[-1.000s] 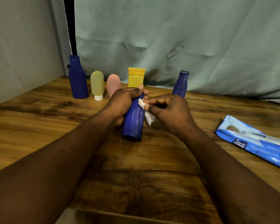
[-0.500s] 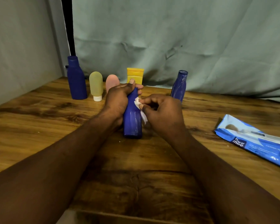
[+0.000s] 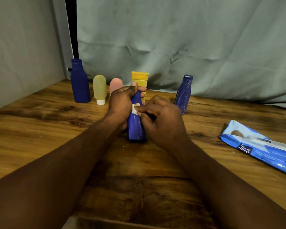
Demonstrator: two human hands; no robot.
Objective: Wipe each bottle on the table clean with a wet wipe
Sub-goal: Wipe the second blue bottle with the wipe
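Note:
A blue bottle [image 3: 135,128] stands in the middle of the wooden table [image 3: 40,129]. My left hand [image 3: 122,103] grips its neck and upper body from the left. From the right, my right hand [image 3: 162,119] presses a small white wet wipe [image 3: 135,108] against the bottle's shoulder with its fingertips. Most of the wipe is hidden under my fingers. Along the back stand a large blue bottle [image 3: 79,81], a yellow-green tube [image 3: 99,89], a pink tube [image 3: 116,84], a yellow tube [image 3: 139,79] and a slim blue bottle [image 3: 184,94].
A blue pack of wet wipes [image 3: 261,149] lies at the right edge of the table. A grey-green cloth backdrop [image 3: 188,38] hangs behind the bottles, and a grey wall [image 3: 20,47] closes the left side. The table's front edge is near the bottom.
The held bottle has been brought more upright. My right hand and the wipe have shifted slightly up along the bottle's shoulder, with less of the wipe showing.

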